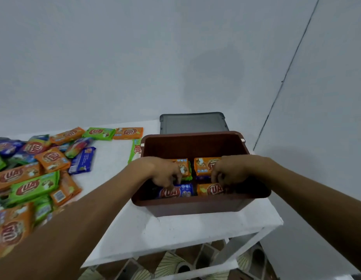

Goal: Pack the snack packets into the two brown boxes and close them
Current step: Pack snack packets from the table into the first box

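Container: brown box (195,206), open on the white table (175,229); grey lid (192,123) lies just behind the box.
Left hand (167,174): inside the box, fingers curled onto the blue packet (176,191); pinch or press cannot be told.
Right hand (230,172): inside the box, likewise curled onto the orange packet (211,189).
Axis: both packets lie lengthwise along the box's near wall.
Supply: loose packets (34,184) heaped left of the box, so the left hand is judged nearer for the next pick.

Glossy foil-like snack packets (35,187), matt brown plastic box (195,145), white painted table (175,231).
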